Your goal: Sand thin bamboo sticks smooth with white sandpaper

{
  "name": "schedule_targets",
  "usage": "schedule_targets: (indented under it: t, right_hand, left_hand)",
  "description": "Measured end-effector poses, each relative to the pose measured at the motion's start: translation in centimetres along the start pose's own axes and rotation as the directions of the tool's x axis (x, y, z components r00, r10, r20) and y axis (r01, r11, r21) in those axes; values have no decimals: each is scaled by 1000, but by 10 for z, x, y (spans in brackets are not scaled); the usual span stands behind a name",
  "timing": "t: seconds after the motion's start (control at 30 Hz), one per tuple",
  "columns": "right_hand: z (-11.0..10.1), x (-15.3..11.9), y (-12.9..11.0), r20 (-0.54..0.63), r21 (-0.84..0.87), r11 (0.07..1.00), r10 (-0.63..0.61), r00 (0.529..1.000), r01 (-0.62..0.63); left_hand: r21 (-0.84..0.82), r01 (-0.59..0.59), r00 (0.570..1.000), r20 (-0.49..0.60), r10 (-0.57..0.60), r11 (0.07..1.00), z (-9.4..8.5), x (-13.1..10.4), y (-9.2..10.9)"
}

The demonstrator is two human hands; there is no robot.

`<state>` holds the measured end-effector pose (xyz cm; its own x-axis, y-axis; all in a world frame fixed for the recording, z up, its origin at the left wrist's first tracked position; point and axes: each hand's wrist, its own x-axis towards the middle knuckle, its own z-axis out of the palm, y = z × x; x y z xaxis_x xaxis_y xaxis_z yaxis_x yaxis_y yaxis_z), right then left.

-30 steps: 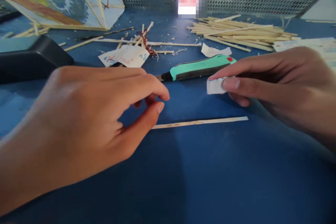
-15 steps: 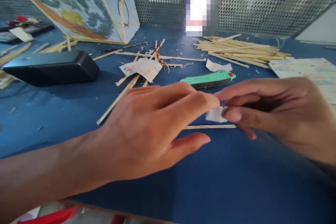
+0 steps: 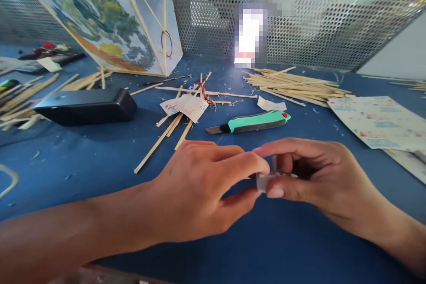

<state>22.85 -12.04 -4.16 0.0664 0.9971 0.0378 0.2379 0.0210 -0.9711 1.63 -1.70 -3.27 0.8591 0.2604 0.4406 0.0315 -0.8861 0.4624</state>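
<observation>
In front of me both hands meet over a small white piece of paper (image 3: 262, 183). My right hand (image 3: 319, 177) pinches it between thumb and fingers. The thumb and index finger of my left hand (image 3: 209, 186) close at its left edge. Part of the paper is hidden by the fingers, and whether a thin stick lies within the grasp I cannot tell. Just beyond the hands lies a green utility knife (image 3: 258, 121), its blade out and pointing left.
A black box-shaped object (image 3: 88, 106) lies at left, before a painted panel on a stick frame (image 3: 109, 26). Thin wooden sticks (image 3: 296, 84) are piled at back right. Printed paper (image 3: 376, 120) lies right; a scrap (image 3: 188, 106) covers crossed sticks. A perforated metal screen (image 3: 319, 22) stands behind.
My left thumb has closed up to the paper, where it stood apart before. The thin stick seen under the hands is now out of clear sight. The view has tilted up.
</observation>
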Motion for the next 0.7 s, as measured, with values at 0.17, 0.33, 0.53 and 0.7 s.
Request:
schedule_targets:
  t: [0.17, 0.33, 0.53, 0.7]
  right_hand:
    - [-3, -1, 1, 28, 6, 1000, 4, 1000, -4]
    - [-2, -1, -3, 25, -40, 998, -46, 999, 47]
    - [-2, -11, -2, 119, -265, 929, -233, 965, 257]
    - [-1, -15, 1, 49, -501, 785, -396, 917, 365]
  left_hand:
    - [-213, 129, 991, -2, -133, 969, -4, 4, 5]
    - [-455, 332, 941, 99, -324, 826, -10, 7, 6]
    - [-478, 490, 871, 242, -427, 729, -18, 7, 5]
    - [-444, 453, 891, 204, -406, 773, -20, 6, 4]
